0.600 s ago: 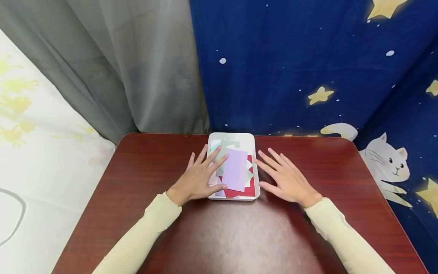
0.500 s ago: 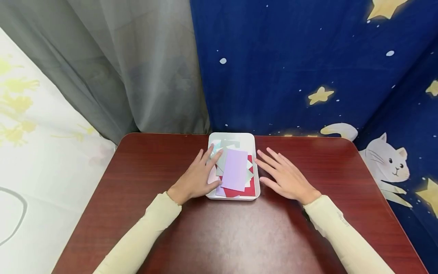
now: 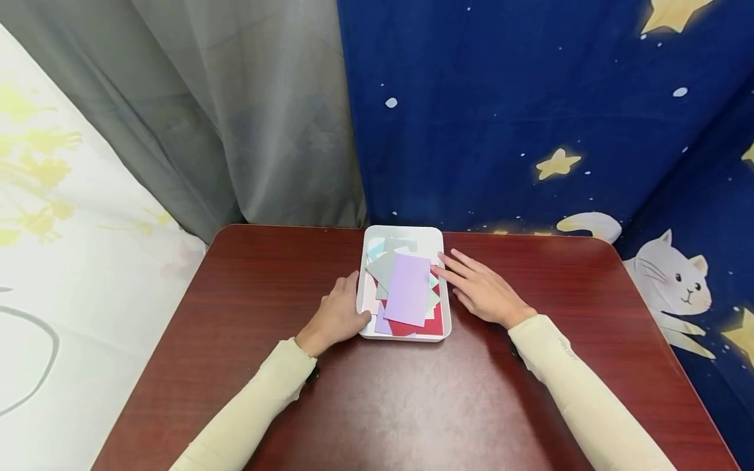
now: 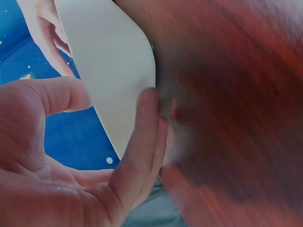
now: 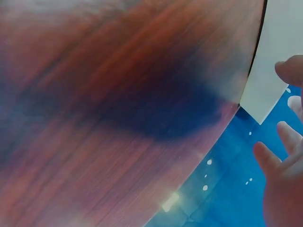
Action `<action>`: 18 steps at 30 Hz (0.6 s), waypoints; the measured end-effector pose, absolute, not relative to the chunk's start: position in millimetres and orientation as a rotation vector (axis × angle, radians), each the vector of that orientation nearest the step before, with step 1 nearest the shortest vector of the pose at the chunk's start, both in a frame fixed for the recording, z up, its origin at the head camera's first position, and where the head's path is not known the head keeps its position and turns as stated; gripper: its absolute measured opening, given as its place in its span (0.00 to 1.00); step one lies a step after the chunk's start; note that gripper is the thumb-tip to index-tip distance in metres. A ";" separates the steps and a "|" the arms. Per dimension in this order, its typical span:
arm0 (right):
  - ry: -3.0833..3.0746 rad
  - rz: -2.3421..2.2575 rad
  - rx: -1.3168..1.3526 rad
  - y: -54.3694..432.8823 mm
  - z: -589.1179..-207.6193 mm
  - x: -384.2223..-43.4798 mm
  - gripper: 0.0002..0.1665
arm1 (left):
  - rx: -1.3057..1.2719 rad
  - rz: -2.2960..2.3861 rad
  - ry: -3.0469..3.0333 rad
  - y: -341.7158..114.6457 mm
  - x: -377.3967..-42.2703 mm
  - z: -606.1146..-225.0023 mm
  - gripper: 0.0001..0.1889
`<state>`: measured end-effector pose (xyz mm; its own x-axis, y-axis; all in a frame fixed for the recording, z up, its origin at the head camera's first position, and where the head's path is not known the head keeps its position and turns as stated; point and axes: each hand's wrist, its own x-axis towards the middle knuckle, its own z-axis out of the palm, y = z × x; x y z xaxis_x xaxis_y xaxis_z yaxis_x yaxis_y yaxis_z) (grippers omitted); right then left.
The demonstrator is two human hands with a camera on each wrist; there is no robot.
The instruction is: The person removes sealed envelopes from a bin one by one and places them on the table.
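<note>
A shallow white tray (image 3: 432,242) sits near the far edge of the table, holding overlapping paper pieces. On top lies a lilac paper rectangle (image 3: 408,289), above grey paper (image 3: 383,268) and red paper (image 3: 436,322). My left hand (image 3: 337,313) grips the tray's left side, thumb at the rim and fingers along the outside of the white wall (image 4: 109,52) in the left wrist view. My right hand (image 3: 485,291) is at the right side, with extended fingers reaching the right rim; its thumb (image 5: 289,70) appears close to the wall in the right wrist view.
The dark red wooden table (image 3: 412,405) extends around the tray, its rounded far edge just behind it. A grey curtain (image 3: 283,131) and a blue star-patterned curtain (image 3: 471,144) hang beyond. A white patterned cloth (image 3: 88,314) lies to the left.
My left hand has drawn back from over the papers and taken hold of the tray's left side. My right hand has moved slightly left and forward to the right rim.
</note>
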<state>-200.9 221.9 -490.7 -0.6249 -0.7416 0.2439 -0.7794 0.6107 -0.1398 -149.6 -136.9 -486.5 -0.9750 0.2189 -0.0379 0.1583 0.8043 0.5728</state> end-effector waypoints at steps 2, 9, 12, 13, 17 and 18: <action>-2.696 0.311 1.274 219.4 -490.5 -204.0 0.37 | 0.293 0.911 2.874 -133.3 -143.1 -477.6 0.44; -2.702 0.321 1.258 216.7 -491.9 -205.5 0.28 | 0.338 0.902 2.898 -145.6 -154.2 -523.7 0.46; -2.704 0.322 1.257 218.3 -492.8 -204.0 0.25 | 0.334 0.900 2.880 -146.8 -150.9 -512.4 0.45; -2.696 0.320 1.263 218.9 -493.0 -203.1 0.24 | 0.339 0.903 2.878 -146.8 -148.9 -507.2 0.44; -2.652 0.321 1.290 220.5 -491.4 -196.5 0.22 | 0.347 0.913 2.872 -147.2 -146.5 -500.2 0.41; -2.645 0.319 1.294 220.8 -490.6 -194.3 0.21 | 0.342 0.915 2.865 -146.9 -144.8 -496.5 0.40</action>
<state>-194.3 220.8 -490.6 -0.6051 -0.7547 0.2536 -0.7933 0.5983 -0.1126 -144.8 -146.9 -496.5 -0.9681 0.2474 -0.0399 0.1785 0.7923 0.5834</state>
